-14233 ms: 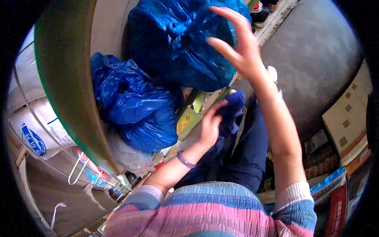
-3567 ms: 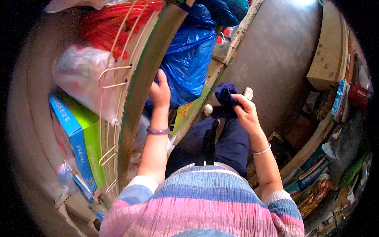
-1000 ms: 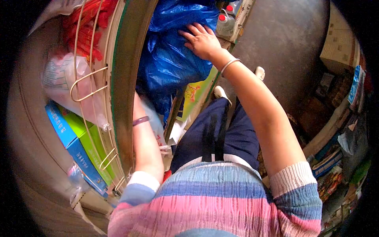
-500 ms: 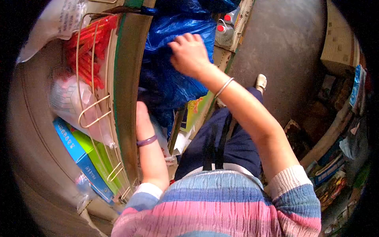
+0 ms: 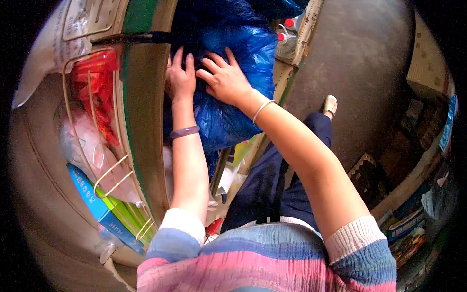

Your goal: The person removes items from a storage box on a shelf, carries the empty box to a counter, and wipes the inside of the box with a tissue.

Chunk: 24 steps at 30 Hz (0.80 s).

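A large crinkled blue plastic bag sits on a lower shelf in front of me. Spread fingers of my right hand rest on the top of the bag. Just to its left, my left hand reaches to the bag's edge beside the upper shelf board, its visible fingers stretched out and apart. Part of the left hand is hidden against the board. What the bag contains does not show.
Behind the wire rail at left are a red package, a pale plastic bag and a blue box. Red-capped bottles stand beyond the blue bag. A grey floor and stocked shelves lie at right.
My left hand has moved up and forward from below the shelf edge onto the blue bag. My right hand has spread its fingers from a closed, curled shape, and the view has shifted slightly.
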Each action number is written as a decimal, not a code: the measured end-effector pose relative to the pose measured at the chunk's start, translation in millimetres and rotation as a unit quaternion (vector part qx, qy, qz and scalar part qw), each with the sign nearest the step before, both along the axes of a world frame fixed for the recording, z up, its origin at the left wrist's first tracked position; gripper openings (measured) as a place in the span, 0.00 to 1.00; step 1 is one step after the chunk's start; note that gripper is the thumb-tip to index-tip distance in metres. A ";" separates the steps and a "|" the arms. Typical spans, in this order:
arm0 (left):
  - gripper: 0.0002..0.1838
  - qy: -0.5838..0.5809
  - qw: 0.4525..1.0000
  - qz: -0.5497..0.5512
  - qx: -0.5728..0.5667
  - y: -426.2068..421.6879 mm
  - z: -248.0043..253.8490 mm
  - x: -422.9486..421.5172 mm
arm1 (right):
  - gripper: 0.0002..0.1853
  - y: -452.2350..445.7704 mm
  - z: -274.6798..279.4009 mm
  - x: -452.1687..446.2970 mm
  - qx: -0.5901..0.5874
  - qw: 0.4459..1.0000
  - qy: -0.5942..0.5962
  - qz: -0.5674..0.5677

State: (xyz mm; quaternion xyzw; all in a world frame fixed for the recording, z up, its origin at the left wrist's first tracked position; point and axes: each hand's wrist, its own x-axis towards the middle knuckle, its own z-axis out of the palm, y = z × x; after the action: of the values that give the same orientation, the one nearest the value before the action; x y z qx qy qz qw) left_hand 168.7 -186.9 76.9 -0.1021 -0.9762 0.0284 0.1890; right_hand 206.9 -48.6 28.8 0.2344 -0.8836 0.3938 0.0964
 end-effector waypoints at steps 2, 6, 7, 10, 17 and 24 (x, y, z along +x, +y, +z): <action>0.17 -0.015 0.999 0.023 0.046 -8.1 1.0 -11.7 | 0.23 -2.0 -2.2 -0.8 -0.017 1.000 0.016 -0.008; 0.17 0.056 0.992 0.111 0.004 -73.8 -1.1 -14.2 | 0.23 -0.2 -1.4 -1.0 -0.029 0.999 0.014 0.003; 0.18 0.069 0.989 0.132 0.009 -135.8 -16.0 -18.9 | 0.23 0.0 -1.2 -0.6 -0.029 1.000 0.011 0.003; 0.20 0.091 0.927 0.247 0.267 -209.7 -20.0 -17.5 | 0.23 0.8 -2.2 -0.6 -0.033 0.999 0.010 0.003; 0.24 0.048 0.940 -0.021 0.337 -13.7 26.1 -9.9 | 0.24 -0.9 -3.0 -0.2 -0.044 0.999 0.015 -0.006; 0.27 0.006 0.999 -0.026 0.039 -24.1 16.1 16.0 | 0.22 1.6 -4.3 -1.3 -0.015 1.000 0.013 0.018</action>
State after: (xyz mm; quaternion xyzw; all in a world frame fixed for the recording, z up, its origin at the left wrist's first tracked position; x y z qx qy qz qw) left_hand 184.7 -210.9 93.0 -0.1200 -0.9724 -0.0144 0.1994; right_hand 205.7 -47.0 24.5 0.2537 -0.8717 0.4060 0.1046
